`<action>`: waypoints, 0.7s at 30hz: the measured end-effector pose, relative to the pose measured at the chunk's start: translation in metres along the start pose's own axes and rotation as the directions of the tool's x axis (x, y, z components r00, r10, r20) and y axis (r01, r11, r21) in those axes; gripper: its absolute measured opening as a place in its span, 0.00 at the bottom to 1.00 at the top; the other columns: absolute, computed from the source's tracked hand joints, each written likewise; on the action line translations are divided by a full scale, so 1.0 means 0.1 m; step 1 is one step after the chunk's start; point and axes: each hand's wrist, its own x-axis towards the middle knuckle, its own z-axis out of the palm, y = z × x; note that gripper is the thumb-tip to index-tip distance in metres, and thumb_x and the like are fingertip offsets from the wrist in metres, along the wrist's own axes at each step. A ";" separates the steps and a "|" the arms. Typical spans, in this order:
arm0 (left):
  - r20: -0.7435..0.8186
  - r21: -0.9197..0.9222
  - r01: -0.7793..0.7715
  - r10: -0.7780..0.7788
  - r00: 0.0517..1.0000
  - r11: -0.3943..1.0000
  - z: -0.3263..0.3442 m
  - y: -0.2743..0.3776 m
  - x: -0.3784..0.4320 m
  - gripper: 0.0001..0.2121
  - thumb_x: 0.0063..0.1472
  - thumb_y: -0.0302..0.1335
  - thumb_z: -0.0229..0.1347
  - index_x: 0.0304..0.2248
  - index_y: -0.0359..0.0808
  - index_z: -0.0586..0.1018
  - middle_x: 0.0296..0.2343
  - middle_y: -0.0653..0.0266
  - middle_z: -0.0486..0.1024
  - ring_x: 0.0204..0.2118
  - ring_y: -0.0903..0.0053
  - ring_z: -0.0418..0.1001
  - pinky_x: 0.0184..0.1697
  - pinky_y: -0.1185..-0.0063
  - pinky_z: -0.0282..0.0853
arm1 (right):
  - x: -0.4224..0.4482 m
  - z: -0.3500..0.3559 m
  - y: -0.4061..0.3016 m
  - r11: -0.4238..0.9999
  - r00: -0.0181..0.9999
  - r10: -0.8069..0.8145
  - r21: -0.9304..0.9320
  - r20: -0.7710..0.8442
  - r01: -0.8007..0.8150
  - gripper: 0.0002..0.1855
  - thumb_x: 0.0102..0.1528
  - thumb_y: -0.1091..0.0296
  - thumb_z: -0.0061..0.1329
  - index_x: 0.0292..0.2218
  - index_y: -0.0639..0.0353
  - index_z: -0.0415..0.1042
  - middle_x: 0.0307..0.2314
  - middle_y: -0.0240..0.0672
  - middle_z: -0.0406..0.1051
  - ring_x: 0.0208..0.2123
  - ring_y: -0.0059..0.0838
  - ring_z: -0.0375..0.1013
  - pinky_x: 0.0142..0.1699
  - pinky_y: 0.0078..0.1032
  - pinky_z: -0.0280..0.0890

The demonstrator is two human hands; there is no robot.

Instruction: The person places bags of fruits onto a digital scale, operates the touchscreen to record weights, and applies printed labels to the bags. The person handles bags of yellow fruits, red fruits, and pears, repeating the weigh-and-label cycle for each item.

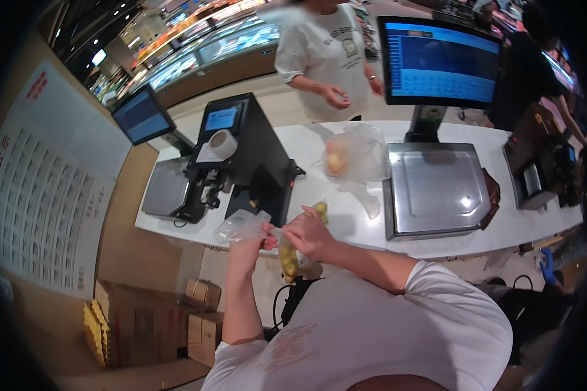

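At the front edge of the counter, both hands grip a clear plastic bag. My left hand (263, 240) pinches its gathered top, and the loose plastic end (242, 226) puffs out beyond the fingers. Beside it, my right hand (309, 233) grips the twisted neck. Below the hands hangs the bag's filled part, with yellow-green round fruit (288, 260) and a pale label. More green fruit in clear plastic (321, 211) shows just behind my right hand, partly covered by it. Farther back on the counter lies another clear bag (364, 151) with reddish-yellow fruit (336, 163).
A steel-topped scale (435, 190) with a screen (442, 61) stands to the right. On the left are a black printer-like machine (259, 137), a paper roll (222, 143) and a second scale (166, 188). A person (330, 63) faces me across the white counter (352, 234). Cardboard boxes (142, 322) stand lower left.
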 end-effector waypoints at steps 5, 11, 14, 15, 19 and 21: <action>-0.075 0.337 -0.128 0.162 0.984 0.933 -0.04 0.06 -0.04 0.08 0.58 0.25 0.50 0.35 0.30 0.77 0.21 0.61 0.76 0.21 0.79 0.75 0.25 0.83 0.68 | 0.01 0.11 -0.01 0.994 0.992 0.080 0.067 0.095 -0.087 0.06 0.54 0.64 0.46 0.30 0.54 0.74 0.24 0.30 0.71 0.34 0.31 0.70 0.59 0.42 0.48; 0.096 0.928 -0.293 0.614 0.784 0.229 -0.20 0.20 0.03 0.09 0.50 0.24 0.55 0.34 0.39 0.78 0.23 0.61 0.76 0.24 0.64 0.75 0.27 0.72 0.70 | 0.21 0.16 -0.10 0.998 0.998 0.033 0.050 0.059 -0.036 0.07 0.55 0.64 0.47 0.30 0.55 0.74 0.24 0.29 0.72 0.32 0.31 0.70 0.58 0.42 0.50; 0.113 0.960 -0.252 0.658 0.745 0.120 -0.26 0.36 0.11 0.07 0.47 0.25 0.58 0.29 0.41 0.77 0.25 0.65 0.73 0.30 0.64 0.73 0.29 0.69 0.69 | 0.40 0.21 -0.15 1.000 1.000 0.005 0.003 0.008 -0.005 0.07 0.55 0.64 0.47 0.32 0.55 0.74 0.25 0.29 0.72 0.33 0.31 0.70 0.57 0.42 0.50; 0.103 0.970 -0.223 0.674 0.732 0.095 -0.30 0.41 0.15 0.07 0.47 0.25 0.57 0.29 0.40 0.77 0.27 0.65 0.73 0.31 0.63 0.73 0.30 0.69 0.69 | 0.47 0.26 -0.16 1.000 0.999 0.002 0.022 -0.044 -0.001 0.08 0.55 0.64 0.46 0.32 0.55 0.74 0.25 0.29 0.72 0.33 0.31 0.70 0.57 0.42 0.50; 0.062 0.991 -0.131 0.730 0.681 0.038 -0.44 0.61 0.38 0.08 0.50 0.27 0.57 0.32 0.39 0.75 0.32 0.65 0.71 0.34 0.63 0.72 0.33 0.69 0.69 | 0.76 0.47 -0.20 0.999 0.980 0.007 0.053 -0.199 0.004 0.09 0.57 0.62 0.44 0.32 0.55 0.73 0.25 0.30 0.72 0.33 0.31 0.70 0.57 0.43 0.51; 0.011 0.995 -0.085 0.763 0.646 0.058 -0.51 0.66 0.51 0.07 0.51 0.28 0.56 0.32 0.39 0.75 0.32 0.65 0.71 0.34 0.62 0.72 0.34 0.69 0.69 | 0.94 0.56 -0.23 0.999 0.978 0.033 0.044 -0.206 -0.025 0.09 0.57 0.62 0.44 0.31 0.55 0.73 0.25 0.30 0.72 0.33 0.31 0.70 0.56 0.43 0.51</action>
